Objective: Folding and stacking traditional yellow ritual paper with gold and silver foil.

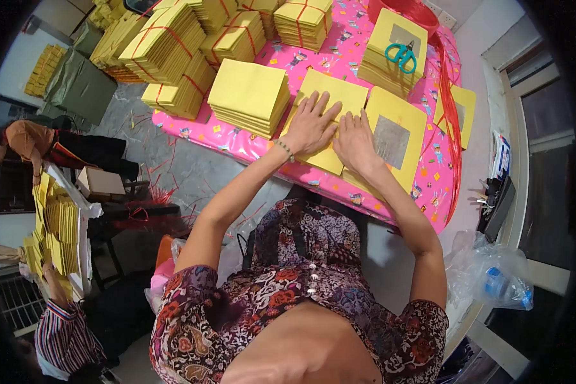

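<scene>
My left hand (310, 127), with a beaded bracelet at the wrist, lies flat with spread fingers on a yellow paper piece (336, 85), perhaps an envelope. Beside it my right hand (354, 142) rests with fingers stretched out along that piece's right edge. Neither hand is closed around anything. Just right of my right hand is a yellow stack (414, 123) whose top piece has a grey rectangular patch. To the left of my left hand stands a neat stack of plain yellow pieces (248, 86). How many pieces lie under my palms is hidden.
Teal-handled scissors (400, 59) lie on another yellow stack (372, 56). Bundles tied with red string (166, 40) fill the far left of the pink table (237, 136). Loose red strands (453, 134) hang at the right. Two people work at a side table (83, 240) at left.
</scene>
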Available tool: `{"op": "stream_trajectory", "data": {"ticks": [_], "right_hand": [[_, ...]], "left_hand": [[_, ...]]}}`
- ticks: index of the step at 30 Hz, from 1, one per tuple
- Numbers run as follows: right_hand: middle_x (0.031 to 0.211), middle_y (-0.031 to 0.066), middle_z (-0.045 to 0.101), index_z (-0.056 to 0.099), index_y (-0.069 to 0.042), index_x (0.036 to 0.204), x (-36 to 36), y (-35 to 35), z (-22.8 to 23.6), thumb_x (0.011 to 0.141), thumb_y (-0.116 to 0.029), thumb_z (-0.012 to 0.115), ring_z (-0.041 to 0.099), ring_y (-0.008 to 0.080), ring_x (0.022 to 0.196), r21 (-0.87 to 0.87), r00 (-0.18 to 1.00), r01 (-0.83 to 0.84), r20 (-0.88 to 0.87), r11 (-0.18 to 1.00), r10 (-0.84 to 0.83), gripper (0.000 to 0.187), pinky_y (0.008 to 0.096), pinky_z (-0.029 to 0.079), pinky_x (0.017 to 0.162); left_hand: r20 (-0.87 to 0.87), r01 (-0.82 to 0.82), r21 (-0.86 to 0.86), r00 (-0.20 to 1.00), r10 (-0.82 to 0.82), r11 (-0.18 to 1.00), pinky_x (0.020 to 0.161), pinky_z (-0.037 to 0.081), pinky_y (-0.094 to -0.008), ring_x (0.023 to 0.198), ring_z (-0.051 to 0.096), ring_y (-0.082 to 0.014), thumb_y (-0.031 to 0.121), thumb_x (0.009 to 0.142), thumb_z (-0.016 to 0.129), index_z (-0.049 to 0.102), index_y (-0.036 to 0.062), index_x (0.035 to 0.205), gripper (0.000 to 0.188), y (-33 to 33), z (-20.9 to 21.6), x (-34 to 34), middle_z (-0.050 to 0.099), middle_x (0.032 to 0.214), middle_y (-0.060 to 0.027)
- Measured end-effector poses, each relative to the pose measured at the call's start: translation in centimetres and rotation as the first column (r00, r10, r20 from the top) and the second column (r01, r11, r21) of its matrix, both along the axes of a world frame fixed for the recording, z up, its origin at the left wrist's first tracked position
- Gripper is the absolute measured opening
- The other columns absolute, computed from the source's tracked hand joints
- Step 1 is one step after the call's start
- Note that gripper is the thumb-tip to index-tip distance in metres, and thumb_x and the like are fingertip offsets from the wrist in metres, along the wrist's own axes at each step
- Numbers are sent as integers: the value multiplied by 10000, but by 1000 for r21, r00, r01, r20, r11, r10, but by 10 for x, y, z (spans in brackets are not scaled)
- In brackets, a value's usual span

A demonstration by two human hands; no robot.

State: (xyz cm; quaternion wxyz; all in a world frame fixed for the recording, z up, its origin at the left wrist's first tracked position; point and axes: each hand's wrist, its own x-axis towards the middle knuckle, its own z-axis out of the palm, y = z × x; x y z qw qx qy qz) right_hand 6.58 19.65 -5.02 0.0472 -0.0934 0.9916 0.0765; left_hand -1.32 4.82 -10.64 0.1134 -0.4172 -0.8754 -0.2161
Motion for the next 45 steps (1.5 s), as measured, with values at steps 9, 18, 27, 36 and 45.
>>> {"op": "stream_trajectory", "data": {"ticks": [9,18,27,36,45], "right_hand": [[1295,296,538,493,92,1323,3,9,-27,889,-318,541,518,395,1206,-76,982,-55,-186,996,40,598,499,232,1156],[1298,240,555,459,-44,1416,7,-4,-15,917,-293,546,543,372,1176,56,979,-31,-197,998,42,564,508,215,1152],[1193,226,578,556,45,1279,10,-8,-22,864,-114,531,556,387,1123,-66,973,-75,-221,995,58,444,481,287,1126],[1087,221,587,557,91,1213,11,3,-23,820,-47,532,577,363,1035,-140,911,-192,-393,971,123,417,463,403,995],[919,174,606,628,26,960,-8,1,-5,795,-58,599,654,342,771,-229,976,-94,-211,969,45,187,413,530,778]], "left_hand": [[-67,6,-148,998,-16,989,1167,224,-518,1393,310,-418,445,962,474,430,90,1437,595,-33,10,15,365,1506,-197],[18,29,-41,999,-29,999,1152,240,-537,1412,265,-439,480,949,470,405,127,1473,635,-33,-8,9,347,1521,-207],[134,-46,-21,990,48,999,1163,229,-526,1437,211,-456,456,946,478,385,143,1490,634,-34,-9,16,291,1534,-257],[196,-81,42,978,72,996,1168,246,-492,1434,221,-459,430,930,519,339,-48,1452,730,-32,-3,22,260,1546,-262],[244,-54,-30,968,59,998,1180,229,-473,1428,217,-479,475,949,473,288,-60,1473,771,-39,-8,13,239,1546,-283]]}}
